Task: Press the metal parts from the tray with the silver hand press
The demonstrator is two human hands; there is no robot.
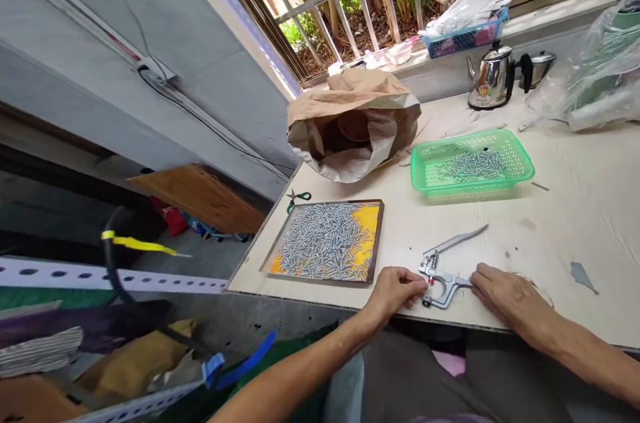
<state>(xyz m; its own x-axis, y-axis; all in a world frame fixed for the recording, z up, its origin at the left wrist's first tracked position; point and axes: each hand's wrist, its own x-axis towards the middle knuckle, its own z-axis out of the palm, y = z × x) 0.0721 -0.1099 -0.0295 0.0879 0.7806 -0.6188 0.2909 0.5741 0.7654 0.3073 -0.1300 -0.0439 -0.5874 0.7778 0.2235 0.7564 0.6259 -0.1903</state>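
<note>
In the head view, I saw the left hand (397, 290) with thumb and forefinger drawn nearly together beside the metal pliers' (447, 284) mouth; I couldn't tell whether they gripped anything. The right hand (510, 293) had its fingers closed on 1 handle. The pliers lay near the table's (400, 223) front edge, between the hands, beside a tray (379, 243) of small metal pieces (323, 240).
</note>
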